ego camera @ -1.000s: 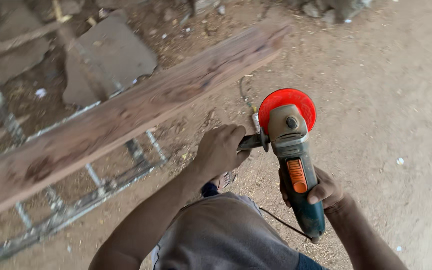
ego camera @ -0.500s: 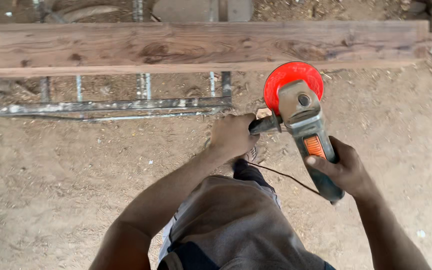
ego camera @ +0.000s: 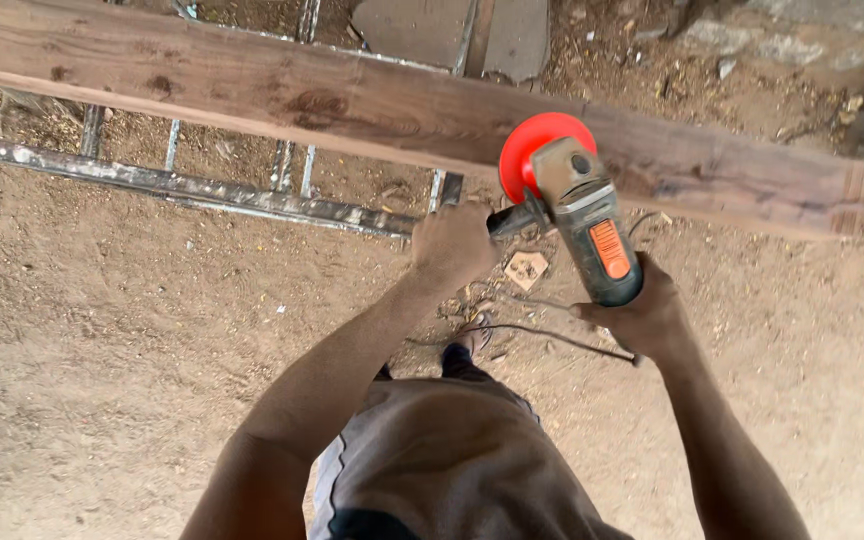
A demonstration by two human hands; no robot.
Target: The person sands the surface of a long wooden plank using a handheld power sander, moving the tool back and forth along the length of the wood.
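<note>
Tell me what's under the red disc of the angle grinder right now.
The red disc of the angle grinder sits over the long wooden plank. Plank grain shows all around it. The patch directly beneath, and whether the disc touches the wood, is hidden by the disc and grinder head.

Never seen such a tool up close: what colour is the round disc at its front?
The disc on the angle grinder is bright red-orange, seen in the head view.

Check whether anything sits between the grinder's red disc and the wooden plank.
Nothing visible does. The red disc of the angle grinder already overlaps the wooden plank. The left hand grips the side handle and the right hand the body.
</note>
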